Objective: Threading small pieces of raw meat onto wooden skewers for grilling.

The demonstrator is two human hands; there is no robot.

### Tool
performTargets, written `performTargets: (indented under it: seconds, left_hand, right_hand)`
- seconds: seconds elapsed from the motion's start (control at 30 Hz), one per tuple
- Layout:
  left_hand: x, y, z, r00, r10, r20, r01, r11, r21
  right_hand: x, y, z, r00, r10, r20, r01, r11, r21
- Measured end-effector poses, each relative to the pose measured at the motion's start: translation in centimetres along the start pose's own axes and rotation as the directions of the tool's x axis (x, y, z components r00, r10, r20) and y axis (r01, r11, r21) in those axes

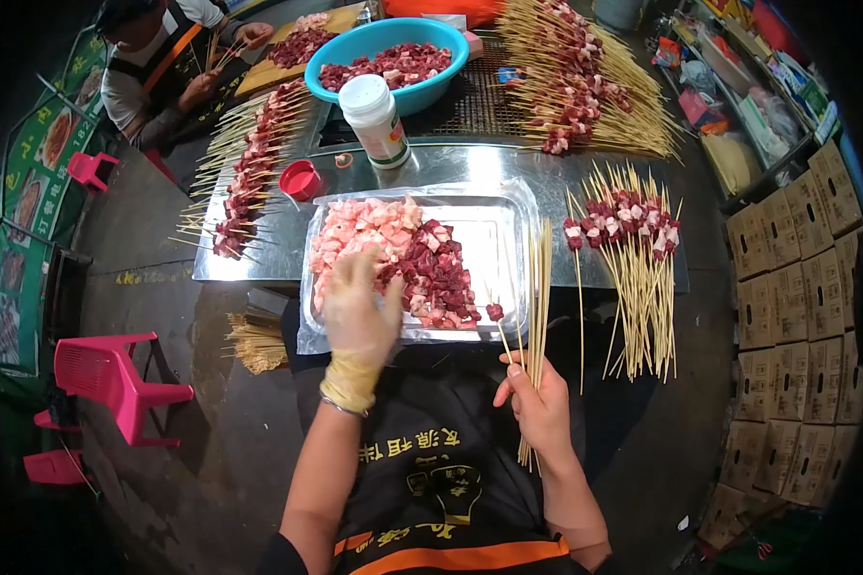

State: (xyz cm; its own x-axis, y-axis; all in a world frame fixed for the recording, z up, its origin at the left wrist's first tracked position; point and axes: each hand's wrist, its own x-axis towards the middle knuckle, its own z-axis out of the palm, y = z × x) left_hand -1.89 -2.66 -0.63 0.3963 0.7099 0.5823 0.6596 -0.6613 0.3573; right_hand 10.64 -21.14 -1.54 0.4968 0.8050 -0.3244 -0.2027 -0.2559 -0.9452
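Note:
A shallow metal tray (500, 237), lined with clear plastic, holds pale fatty meat pieces (363, 226) at left and dark red meat cubes (439, 277) beside them. My left hand (363, 309), in a thin glove, is blurred over the pale pieces; its thumb stands apart from the fingers, and nothing shows between them. My right hand (536, 399) is bare and grips a bundle of bamboo skewers (539, 302) at the tray's right front corner. One skewer leans out from the bundle towards the tray, carrying a single red meat cube (495, 312) below its tip.
Loaded skewers (633, 223) lie at the table's right edge, others (244, 172) at left, and a large pile (582, 86) behind. A blue basin (446, 83) of meat, a white plastic jar (375, 126) and its red lid (300, 180) stand beyond the tray. Another person (165, 72) handles skewers.

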Motion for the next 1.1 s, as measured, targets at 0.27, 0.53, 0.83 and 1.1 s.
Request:
performTargets:
  seconds: [0.27,0.53,0.83,1.1]
  left_hand:
    - [0.0,-3.0,0.0,0.758,-0.413,0.505,0.648,0.396,-0.65]
    - [-0.5,-2.4,0.2,0.664,-0.268,0.698,0.642,-0.274,-0.716]
    - [-0.6,-1.8,0.3,0.584,-0.289,0.759,0.588,-0.495,-0.64]
    - [-0.5,-0.9,0.2,0.666,-0.252,0.702,0.586,-0.405,-0.702]
  right_hand:
    - [-0.6,-0.5,1.5,0.976,-0.112,0.186,0.138,0.981,-0.134]
    - [1.5,0.4,2.1,0.979,-0.123,0.162,0.156,0.966,-0.206]
    - [0.5,-0.6,1.4,0.976,-0.173,0.129,0.2,0.951,-0.235]
    - [-0.5,-1.6,1.8,0.962,-0.173,0.211,0.221,0.946,-0.237]
